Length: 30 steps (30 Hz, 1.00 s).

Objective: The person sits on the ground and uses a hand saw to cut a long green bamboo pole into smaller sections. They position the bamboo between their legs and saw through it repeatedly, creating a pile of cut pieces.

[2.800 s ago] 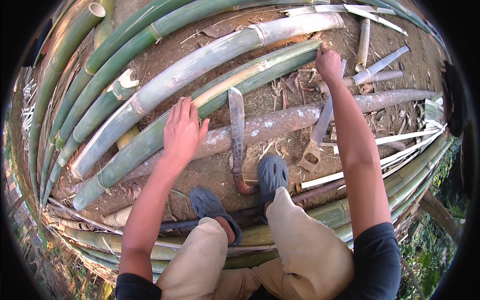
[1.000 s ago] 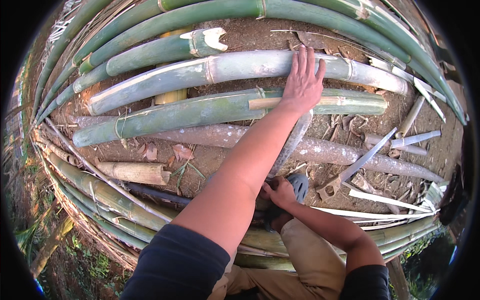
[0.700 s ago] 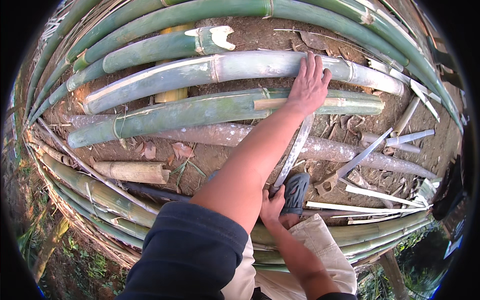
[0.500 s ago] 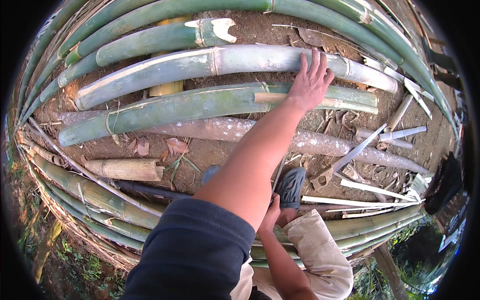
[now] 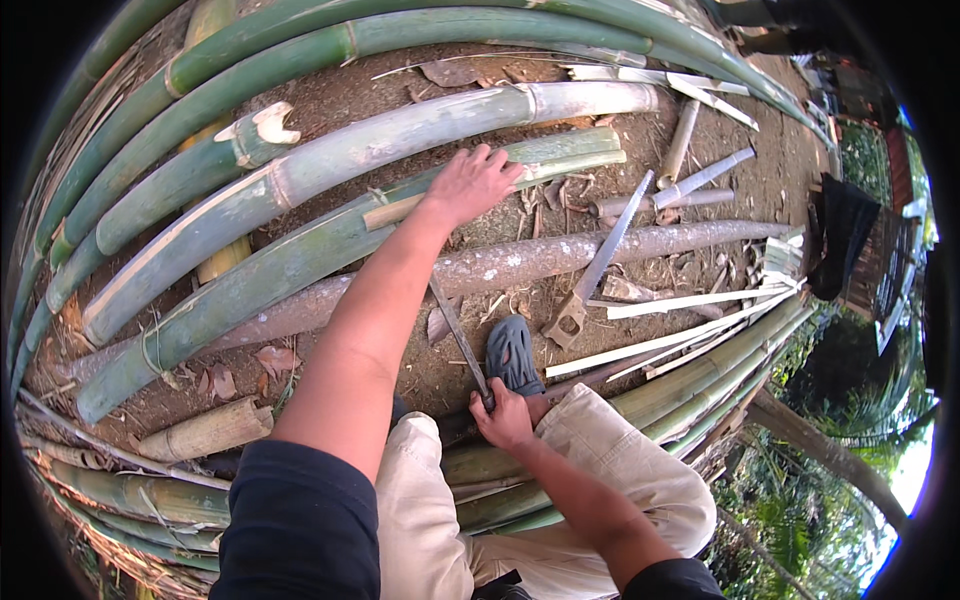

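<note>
evidently, i am getting only part of the way with this green bamboo pole (image 5: 270, 278), which is lying slantwise on the dirt just past my feet. nearest me, my right hand (image 5: 503, 417) is clamping round the handle of a machete (image 5: 461, 341), holding it beside my grey clog (image 5: 512, 355); the blade is pointing up and to the left, its tip seeming apart from the pole. further right, a handsaw (image 5: 604, 255) is lying on the ground, in nobody's grip, and several pale split strips (image 5: 690, 303) are spreading behind it, so some splitting looks done. a speckled brown log (image 5: 540, 255) is running crosswise beneath the green pole.

on the pole, my left hand (image 5: 470, 187) is reaching over its right part, palm down with fingers bent; i cannot tell whether they are gripping or only resting. under that hand a narrow pale strip (image 5: 392, 213) is running along the pole toward its right end, and i cannot make out whether it is lying loose. the right part is looking split, while the long left part, with twine (image 5: 155, 350) circling it, is looking whole, so most of the splitting is probably remaining. beyond, a greyish bamboo pole (image 5: 390, 137) is showing one pale line, and long green poles (image 5: 430, 32) are appearing uncut lengthwise.
</note>
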Motion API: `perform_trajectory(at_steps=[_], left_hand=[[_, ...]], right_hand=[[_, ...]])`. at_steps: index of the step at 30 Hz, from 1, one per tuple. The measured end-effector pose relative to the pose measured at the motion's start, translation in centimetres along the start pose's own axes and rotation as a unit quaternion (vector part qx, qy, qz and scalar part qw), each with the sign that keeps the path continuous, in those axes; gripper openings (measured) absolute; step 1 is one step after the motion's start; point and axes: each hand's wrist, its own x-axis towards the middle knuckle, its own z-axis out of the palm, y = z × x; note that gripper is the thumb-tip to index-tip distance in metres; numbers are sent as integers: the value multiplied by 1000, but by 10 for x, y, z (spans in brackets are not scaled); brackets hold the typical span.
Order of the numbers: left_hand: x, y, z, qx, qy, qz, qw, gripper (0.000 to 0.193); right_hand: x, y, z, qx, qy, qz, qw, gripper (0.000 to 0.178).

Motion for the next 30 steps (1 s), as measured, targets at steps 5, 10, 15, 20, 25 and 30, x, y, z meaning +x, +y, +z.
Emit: perform_trajectory(at_steps=[5, 10, 15, 20, 25, 30], left_hand=[[4, 2, -2, -11, -5, -16, 1000, 37], [4, 0, -7, -4, 0, -11, 1000, 35], [2, 0, -7, 17, 36, 1, 999, 34], [2, 1, -14, 22, 41, 3, 999, 34], [1, 16, -14, 33, 14, -22, 999, 33], [6, 18, -13, 46, 34, -40, 998, 33]], right_hand=[[32, -12, -90, -112, -112, -6, 987, 37], [47, -2, -214, -232, -205, -63, 949, 38], [20, 86, -258, -132, -73, -8, 989, 26], [48, 151, -189, 136, 124, 133, 974, 21], [121, 140, -147, 234, 204, 102, 945, 28], [168, 117, -142, 292, 223, 105, 924, 33]])
